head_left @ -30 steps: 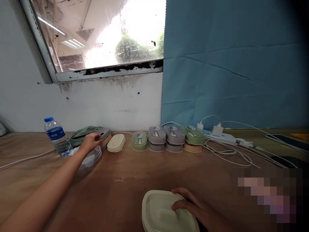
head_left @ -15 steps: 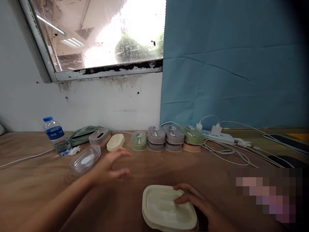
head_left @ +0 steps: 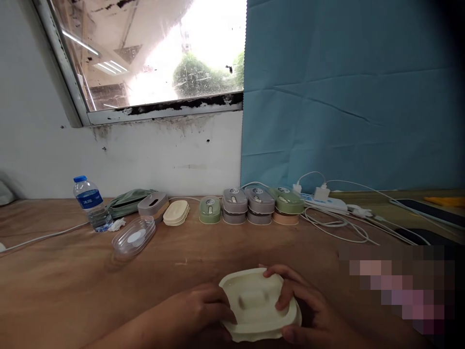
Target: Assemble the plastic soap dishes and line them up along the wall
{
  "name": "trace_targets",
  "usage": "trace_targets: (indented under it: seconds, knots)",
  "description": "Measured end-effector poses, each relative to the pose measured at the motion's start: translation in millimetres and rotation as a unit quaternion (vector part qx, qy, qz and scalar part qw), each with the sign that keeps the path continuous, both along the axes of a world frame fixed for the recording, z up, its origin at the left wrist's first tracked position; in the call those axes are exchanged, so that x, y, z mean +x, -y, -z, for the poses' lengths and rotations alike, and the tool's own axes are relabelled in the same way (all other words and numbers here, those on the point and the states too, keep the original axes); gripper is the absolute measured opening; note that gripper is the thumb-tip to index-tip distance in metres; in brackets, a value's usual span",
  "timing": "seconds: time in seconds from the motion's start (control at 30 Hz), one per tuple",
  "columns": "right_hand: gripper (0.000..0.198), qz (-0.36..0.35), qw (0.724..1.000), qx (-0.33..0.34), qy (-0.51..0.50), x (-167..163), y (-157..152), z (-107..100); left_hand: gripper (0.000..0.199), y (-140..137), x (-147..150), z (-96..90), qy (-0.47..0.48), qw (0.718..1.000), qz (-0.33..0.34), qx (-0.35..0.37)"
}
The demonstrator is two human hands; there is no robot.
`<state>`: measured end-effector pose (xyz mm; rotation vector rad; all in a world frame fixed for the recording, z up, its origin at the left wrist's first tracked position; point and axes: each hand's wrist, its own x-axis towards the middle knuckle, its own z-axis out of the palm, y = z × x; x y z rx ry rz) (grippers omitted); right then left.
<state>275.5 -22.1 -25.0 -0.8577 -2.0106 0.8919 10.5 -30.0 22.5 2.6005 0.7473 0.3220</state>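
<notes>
A cream plastic lid (head_left: 254, 298), rounded at the corners, with an oval form in its middle, is at the front centre of the table. My left hand (head_left: 201, 312) is closed on its left edge, fingertips over the rim and some fingers hidden below. From the right, my right hand (head_left: 303, 305) grips the same lid, its fingers bent over the far and right rim and the thumb at the near right corner. Whether other pieces lie under the lid, I cannot tell.
Along the back stand a water bottle (head_left: 92, 206), a green pouch (head_left: 127, 202), a clear plastic lid (head_left: 134, 236), a stack of cream pieces (head_left: 176, 212) and several lidded boxes (head_left: 259, 206). A power strip (head_left: 327, 204) with cables (head_left: 336, 228) lies at the right.
My left hand has come from above the table at the left down to the lid's left edge and closed on it. The lid is now tilted slightly, with my right hand still on it.
</notes>
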Motion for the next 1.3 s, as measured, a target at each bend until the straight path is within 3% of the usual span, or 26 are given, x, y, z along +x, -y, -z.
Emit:
trace_targets:
  seconds: [0.13,0.2,0.33,0.47,0.57,0.83,1.0,1.3]
  knots:
    - [0.041,0.077,0.996,0.037,-0.035,2.2,-7.6,3.7,0.022,-8.0,-10.1,-8.4,0.0,0.996,-0.053,0.075]
    - [0.038,0.102,0.994,0.029,-0.036,3.2,-12.1,4.8,0.021,-27.8,-22.1,-9.7,0.026,0.985,-0.118,0.121]
    - [0.03,0.11,0.994,0.006,-0.009,2.6,-17.5,6.5,0.022,-97.4,-55.6,-5.3,0.081,0.93,-0.285,0.216]
    - [0.023,0.108,0.994,-0.007,0.013,1.6,-17.6,6.2,0.023,-168.1,-84.6,8.7,0.039,0.876,-0.414,0.242]
    - [0.02,0.115,0.993,-0.005,0.008,2.2,-17.5,6.2,0.026,-196.9,-91.6,25.1,0.027,0.859,-0.446,0.25]
    - [0.02,0.127,0.99,-0.045,-0.038,3.1,-22.1,10.8,0.031,-203.7,-87.7,58.4,-0.012,0.846,-0.454,0.279]
    - [0.02,0.127,0.987,-0.075,-0.06,3.1,-22.9,10.9,0.039,-200.6,-88.6,62.3,-0.032,0.848,-0.449,0.28]
    - [0.019,0.124,0.986,-0.099,-0.052,3.2,-22.5,9.3,0.033,-196.7,-90.0,61.5,-0.044,0.853,-0.439,0.277]
